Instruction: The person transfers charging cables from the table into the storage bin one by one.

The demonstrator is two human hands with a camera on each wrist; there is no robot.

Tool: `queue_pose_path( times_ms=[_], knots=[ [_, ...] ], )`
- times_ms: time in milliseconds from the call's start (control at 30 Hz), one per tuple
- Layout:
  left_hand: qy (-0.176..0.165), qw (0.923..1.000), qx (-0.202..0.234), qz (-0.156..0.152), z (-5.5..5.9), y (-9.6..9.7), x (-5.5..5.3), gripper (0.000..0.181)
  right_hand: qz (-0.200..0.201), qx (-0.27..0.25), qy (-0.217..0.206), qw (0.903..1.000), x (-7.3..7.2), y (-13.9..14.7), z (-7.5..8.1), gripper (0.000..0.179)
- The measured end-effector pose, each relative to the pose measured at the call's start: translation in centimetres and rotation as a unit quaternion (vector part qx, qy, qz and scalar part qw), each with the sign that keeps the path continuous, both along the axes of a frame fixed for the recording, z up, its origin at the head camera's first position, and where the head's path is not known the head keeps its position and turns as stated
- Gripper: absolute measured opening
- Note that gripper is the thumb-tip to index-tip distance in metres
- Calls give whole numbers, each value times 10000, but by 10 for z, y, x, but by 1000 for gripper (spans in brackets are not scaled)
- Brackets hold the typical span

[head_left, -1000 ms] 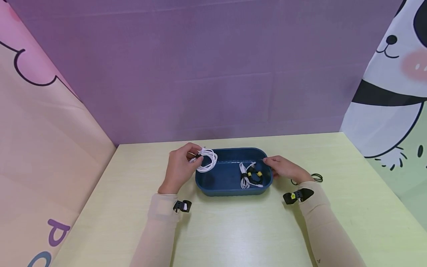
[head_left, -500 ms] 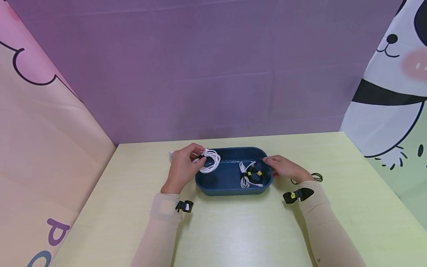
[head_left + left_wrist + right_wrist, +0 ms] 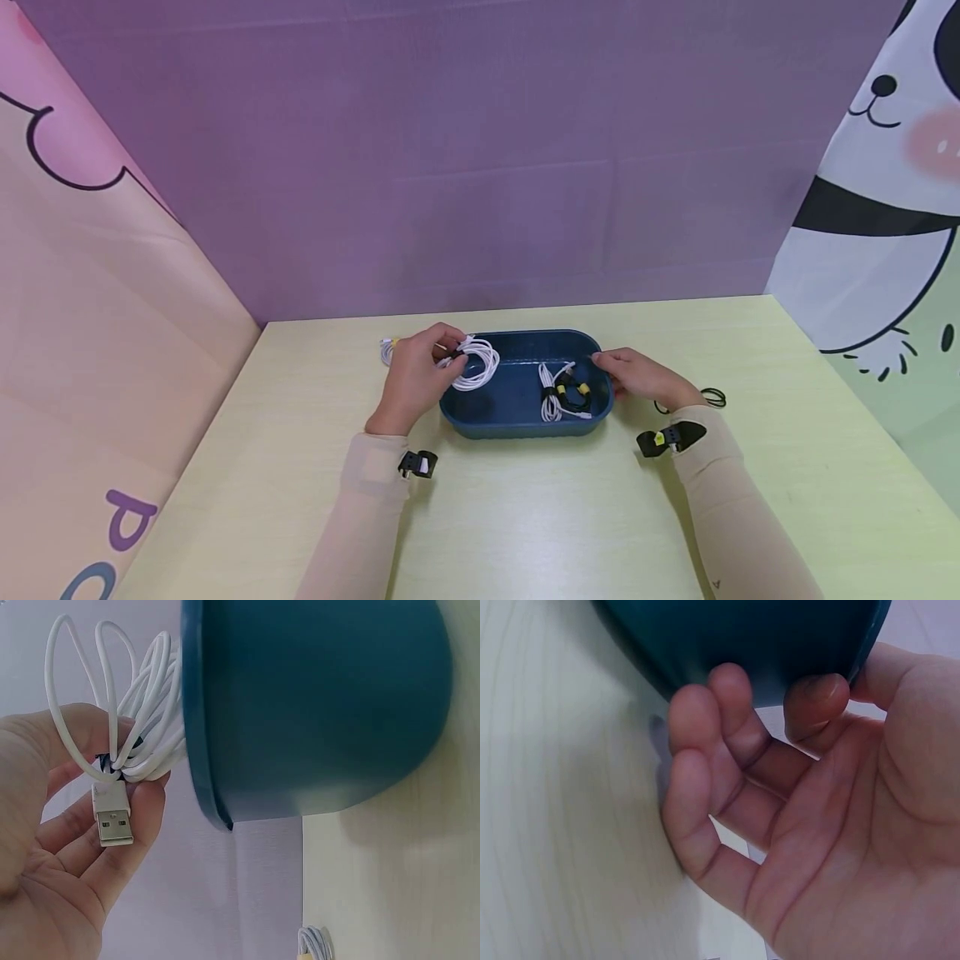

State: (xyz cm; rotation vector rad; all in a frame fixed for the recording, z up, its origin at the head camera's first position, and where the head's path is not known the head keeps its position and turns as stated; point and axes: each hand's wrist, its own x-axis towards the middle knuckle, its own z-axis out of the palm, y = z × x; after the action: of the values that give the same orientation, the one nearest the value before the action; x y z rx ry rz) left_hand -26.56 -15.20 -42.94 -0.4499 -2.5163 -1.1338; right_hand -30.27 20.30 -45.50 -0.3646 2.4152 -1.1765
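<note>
My left hand (image 3: pixel 412 375) pinches a coiled white USB cable (image 3: pixel 492 360) between thumb and fingers, over the left end of a blue plastic bin (image 3: pixel 510 432). In the left wrist view a black tie binds the coil, and its metal USB plug (image 3: pixel 115 825) hangs below the fingertips, beside the bin's rim. My right hand (image 3: pixel 637 379) grips the bin's right end, thumb at the rim and fingers curled against the outer wall (image 3: pixel 772 645). Inside the bin, toward the right, lie another tied white cable (image 3: pixel 549 393) and a black cable with yellow parts (image 3: pixel 582 389).
Behind my left hand a pale coiled cable with a yellow part (image 3: pixel 387 350) lies on the light wooden table (image 3: pixel 525 517). A thin black cable (image 3: pixel 714 399) lies coiled by my right wrist, partly hidden. A purple cloth backdrop (image 3: pixel 480 167) rises behind the table.
My left hand has shifted slightly right with the white USB cable, farther over the bin. That uncovers the pale cable behind it. My right hand stays on the rim.
</note>
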Motion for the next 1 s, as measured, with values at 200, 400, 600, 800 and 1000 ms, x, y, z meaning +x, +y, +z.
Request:
queue_pose_path(
  times_ms=[200,400,600,800,1000],
  knots=[
    [-53,10000,-28,-23,-2,3,0,23,-27,77,0,10000,1,-1,2,46],
    [-83,9999,-87,-49,-3,4,-1,23,-21,84,34,10000,2,-1,3,45],
    [-101,9999,-85,-103,-3,6,0,23,19,45,35,10000,2,-1,3,46],
    [-144,9997,-131,-129,-3,8,1,24,68,-3,5,10000,2,0,3,47],
    [-168,9993,-314,-88,-6,10,1,25,132,-69,-8,9999,1,1,2,46]
  ],
)
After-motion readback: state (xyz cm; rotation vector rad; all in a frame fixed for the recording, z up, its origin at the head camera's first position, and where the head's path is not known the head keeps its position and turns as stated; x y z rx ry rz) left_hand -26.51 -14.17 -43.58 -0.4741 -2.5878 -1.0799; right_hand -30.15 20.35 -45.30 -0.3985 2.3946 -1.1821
